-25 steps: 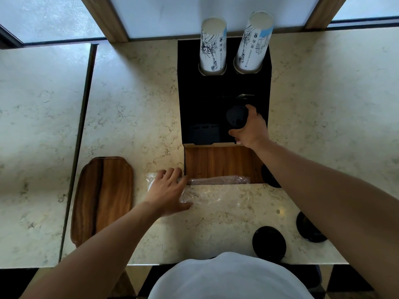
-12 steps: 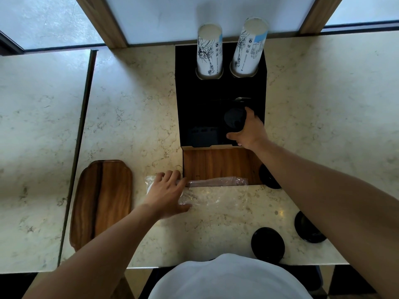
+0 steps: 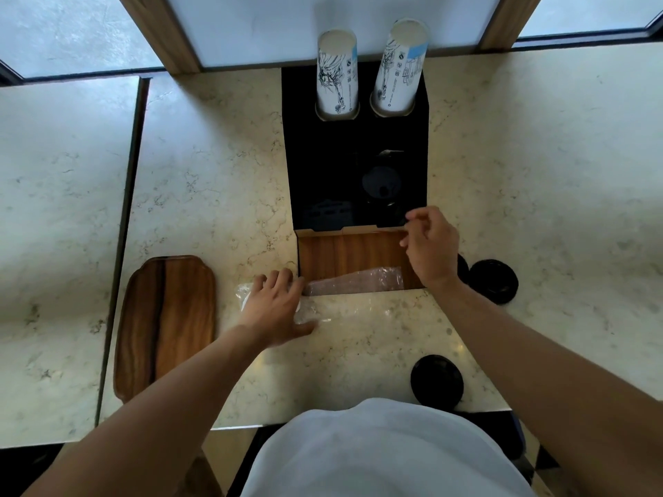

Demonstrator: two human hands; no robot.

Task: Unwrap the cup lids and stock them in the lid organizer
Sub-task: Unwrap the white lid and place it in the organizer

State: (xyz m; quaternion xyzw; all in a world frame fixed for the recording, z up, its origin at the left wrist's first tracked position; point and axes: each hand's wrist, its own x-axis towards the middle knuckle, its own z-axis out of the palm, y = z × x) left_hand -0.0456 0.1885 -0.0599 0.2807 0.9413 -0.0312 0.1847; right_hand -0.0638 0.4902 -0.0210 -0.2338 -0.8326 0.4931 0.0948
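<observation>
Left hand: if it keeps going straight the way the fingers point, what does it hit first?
Likely the organizer's wooden front. The left hand lies flat on the plastic wrap, fingers pointing away and slightly right, toward that panel's lower left corner. Depth is unclear; it may pass just left of it.

A wooden tray (image 3: 167,326) lies on the marble counter (image 3: 215,181) (left side), near a window (image 3: 68,30).
</observation>
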